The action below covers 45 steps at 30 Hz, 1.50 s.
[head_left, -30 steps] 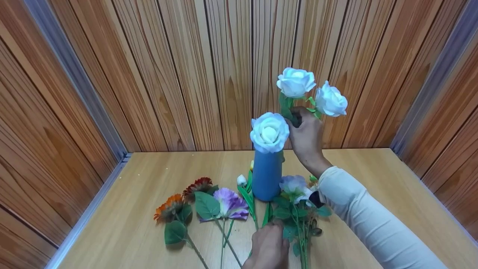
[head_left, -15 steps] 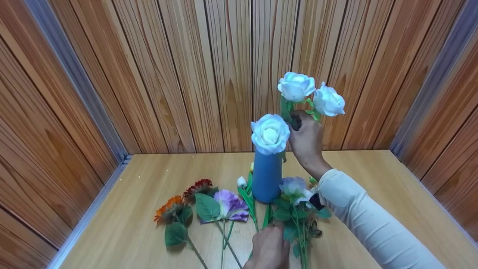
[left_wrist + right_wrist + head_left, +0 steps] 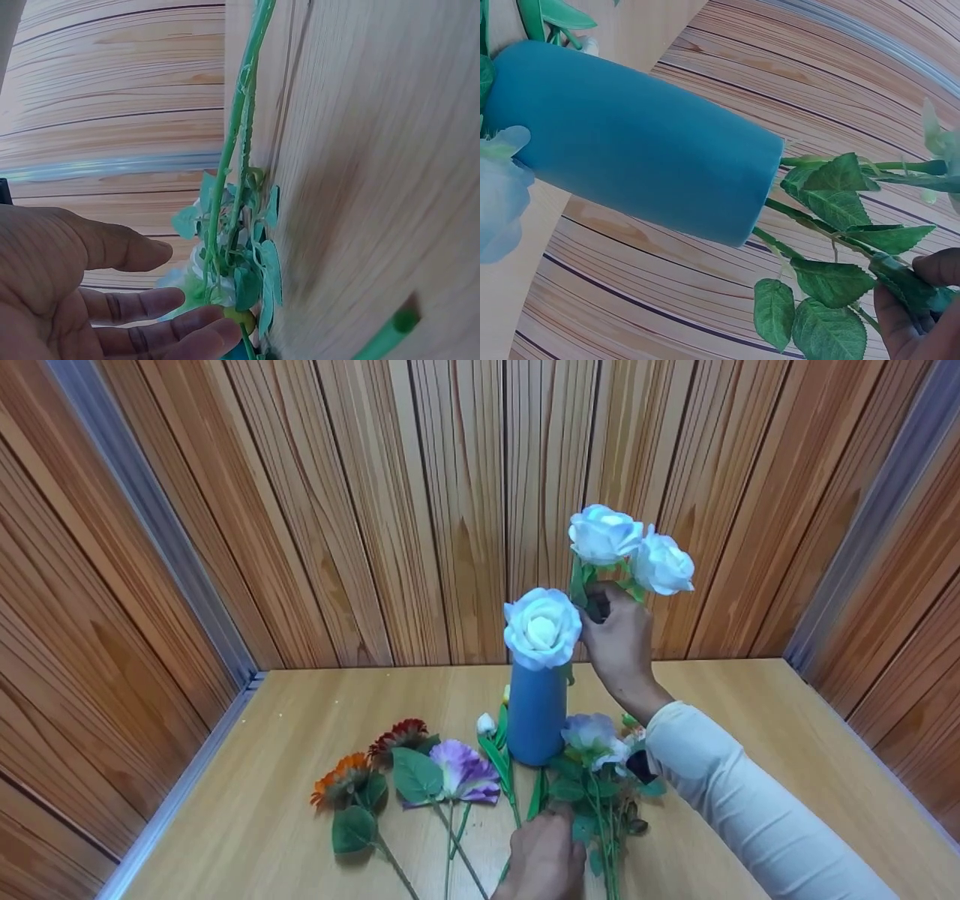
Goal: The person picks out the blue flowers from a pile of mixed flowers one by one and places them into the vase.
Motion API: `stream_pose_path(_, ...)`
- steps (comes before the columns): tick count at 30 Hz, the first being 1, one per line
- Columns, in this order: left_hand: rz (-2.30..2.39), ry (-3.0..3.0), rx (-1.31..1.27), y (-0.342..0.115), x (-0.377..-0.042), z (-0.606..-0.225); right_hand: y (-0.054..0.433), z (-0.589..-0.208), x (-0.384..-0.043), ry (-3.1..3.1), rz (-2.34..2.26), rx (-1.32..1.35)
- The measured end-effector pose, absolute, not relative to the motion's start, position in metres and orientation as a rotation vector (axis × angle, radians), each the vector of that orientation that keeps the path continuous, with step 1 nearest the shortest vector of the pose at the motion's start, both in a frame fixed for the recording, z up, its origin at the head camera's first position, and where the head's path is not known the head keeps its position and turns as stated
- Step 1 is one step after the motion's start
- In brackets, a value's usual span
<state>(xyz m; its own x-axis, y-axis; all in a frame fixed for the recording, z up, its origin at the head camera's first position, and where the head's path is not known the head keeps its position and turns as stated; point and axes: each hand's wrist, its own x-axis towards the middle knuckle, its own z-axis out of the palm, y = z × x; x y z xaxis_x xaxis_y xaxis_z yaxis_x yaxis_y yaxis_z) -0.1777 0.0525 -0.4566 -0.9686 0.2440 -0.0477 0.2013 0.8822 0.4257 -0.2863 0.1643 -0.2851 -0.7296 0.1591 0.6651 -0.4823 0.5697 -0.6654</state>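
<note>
A blue vase (image 3: 536,716) stands upright, with stems entering its mouth in the right wrist view. One white rose (image 3: 541,628) faces forward above the vase. Behind it, my right hand (image 3: 621,641) pinches a green leafy stem just below two more white roses (image 3: 604,534). Close up in the right wrist view, thumb and fingers squeeze the green stem (image 3: 904,281) outside the vase mouth (image 3: 765,191). My left hand (image 3: 546,847) is low in front of the vase, beside flower stems. Its thumb and fingers are apart and hold nothing in the left wrist view.
Left of the vase lie an orange flower (image 3: 341,780), a dark red flower (image 3: 397,735), a purple flower (image 3: 465,771) and a white tulip (image 3: 486,724). Pale flowers (image 3: 592,739) with several stems lie at right. Wood-panelled walls (image 3: 450,510) enclose the table (image 3: 247,810).
My right hand has shifted slightly right. The upper white rose has dipped and moved right, closer to the one beside it. My left hand has barely moved.
</note>
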Motion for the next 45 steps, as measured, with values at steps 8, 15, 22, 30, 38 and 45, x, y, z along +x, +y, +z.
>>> stream_pose_path(8, 0.654, 2.929, 0.337, 0.054, -0.178, -0.457, 0.169, -0.29, -0.277, -2.119, 1.189, 0.255)
stream_pose_path(15, 0.657, 2.912, 0.338, 0.058, -0.178, -0.457, 0.173, -0.295, -0.271, -2.105, 1.24, 0.295)
stream_pose_path(22, 0.587, 2.939, 0.328, 0.064, -0.176, -0.456, 0.178, -0.303, -0.264, -2.106, 1.233, 0.319)
stream_pose_path(30, 0.558, 3.015, 0.358, 0.072, -0.172, -0.458, 0.187, -0.313, -0.257, -2.131, 1.216, 0.366)
stream_pose_path(38, 0.5, 2.996, 0.357, 0.079, -0.172, -0.457, 0.195, -0.334, -0.256, -2.252, 1.246, 0.351)
stream_pose_path(45, 0.555, 2.922, 0.325, 0.081, -0.175, -0.455, 0.206, -0.36, -0.259, -2.498, 1.173, 0.274)
